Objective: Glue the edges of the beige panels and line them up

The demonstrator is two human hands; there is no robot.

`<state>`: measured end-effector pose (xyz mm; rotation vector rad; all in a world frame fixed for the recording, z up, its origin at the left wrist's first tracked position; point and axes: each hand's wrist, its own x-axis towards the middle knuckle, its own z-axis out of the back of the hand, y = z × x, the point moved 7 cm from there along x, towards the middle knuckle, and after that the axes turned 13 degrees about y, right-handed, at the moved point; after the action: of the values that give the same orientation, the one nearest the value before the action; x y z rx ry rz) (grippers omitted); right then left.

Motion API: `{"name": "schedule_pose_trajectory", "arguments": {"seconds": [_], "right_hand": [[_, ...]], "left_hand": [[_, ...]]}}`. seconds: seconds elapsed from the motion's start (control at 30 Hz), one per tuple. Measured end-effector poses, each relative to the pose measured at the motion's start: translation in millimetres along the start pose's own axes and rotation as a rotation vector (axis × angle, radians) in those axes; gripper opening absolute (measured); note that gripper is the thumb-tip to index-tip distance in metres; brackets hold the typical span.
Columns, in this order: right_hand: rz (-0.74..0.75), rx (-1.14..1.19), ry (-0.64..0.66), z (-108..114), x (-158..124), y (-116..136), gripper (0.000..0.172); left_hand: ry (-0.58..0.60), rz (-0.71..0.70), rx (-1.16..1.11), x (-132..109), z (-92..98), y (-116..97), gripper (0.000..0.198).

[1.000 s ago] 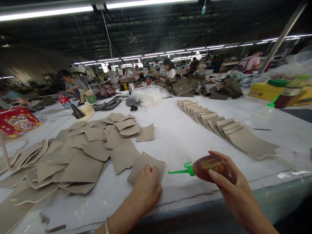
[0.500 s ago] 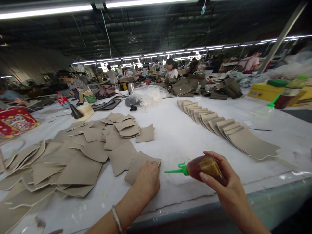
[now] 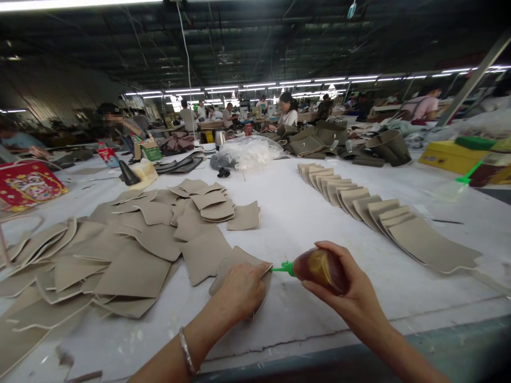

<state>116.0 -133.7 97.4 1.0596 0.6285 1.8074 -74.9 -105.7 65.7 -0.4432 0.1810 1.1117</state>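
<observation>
My left hand, a bracelet on its wrist, is closed on the right edge of a taupe leather-like panel, lifting that edge a little. My right hand grips a squeeze bottle of amber-brown liquid, tilted on its side. Its green nozzle points left, and the tip meets the panel's edge beside my left fingers. Left of my hands spreads a loose pile of similar panels. To the right, more panels lie in an overlapping, fanned row.
Across the white-covered table stand a red printed bag, a heap of clear plastic, dark olive pieces and a yellow box. Another green-nozzled bottle lies at right. Several people work in the background.
The bottle in my right hand has moved left, bringing its nozzle from a small gap to the panel's edge. My left hand has raised that edge slightly. The view has shifted a little.
</observation>
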Motion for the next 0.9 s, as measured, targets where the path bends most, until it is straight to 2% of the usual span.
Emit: {"name": "schedule_pose_trajectory", "arguments": {"seconds": [0.3,0.47,0.63,0.9], "right_hand": [[-0.016,-0.063,0.078,-7,3,3,0.048],[-0.015,-0.051,0.032,-2,1,-2,0.046],[-0.055,-0.017,0.063,-2,-1,-6,0.046],[-0.008,-0.035,0.018,2,-3,-8,0.043]], "left_hand": [[-0.018,-0.002,-0.008,-2,-5.2,3,0.046],[-0.005,-0.007,-0.04,-1,-9.0,5,0.045],[0.005,-0.014,-0.064,0,-13.6,8,0.046],[0.014,-0.025,-0.074,-1,-12.2,6,0.047]]}}
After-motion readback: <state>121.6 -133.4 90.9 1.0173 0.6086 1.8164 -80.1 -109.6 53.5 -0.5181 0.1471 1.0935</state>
